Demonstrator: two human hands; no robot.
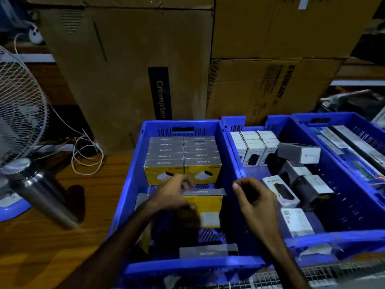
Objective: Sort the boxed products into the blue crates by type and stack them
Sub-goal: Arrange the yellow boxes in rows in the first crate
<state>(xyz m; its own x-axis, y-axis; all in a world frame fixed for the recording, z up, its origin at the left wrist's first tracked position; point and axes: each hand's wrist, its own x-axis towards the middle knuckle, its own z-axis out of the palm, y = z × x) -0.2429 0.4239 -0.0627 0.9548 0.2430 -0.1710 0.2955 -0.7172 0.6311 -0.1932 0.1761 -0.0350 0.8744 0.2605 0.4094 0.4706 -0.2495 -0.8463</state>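
Two neat rows of yellow boxes with grey tops (183, 157) fill the far half of the left blue crate (133, 184). My left hand (175, 195) grips one more yellow box (206, 205) just in front of those rows, inside the crate. My right hand (256, 203) hovers beside that box over the crate's right wall, fingers curled and holding nothing. Another grey-topped box (208, 250) lies near the crate's front wall. The middle blue crate (333, 238) holds white boxes (254, 147) standing at the back and several loose white and grey ones (300, 180).
A third blue crate (320, 119) at the right holds long flat packs. Large cardboard cartons (129, 65) stand behind the crates. On the wooden table at the left are a steel bottle (41, 195), a fan (18, 105) and a coiled white cable (87, 155).
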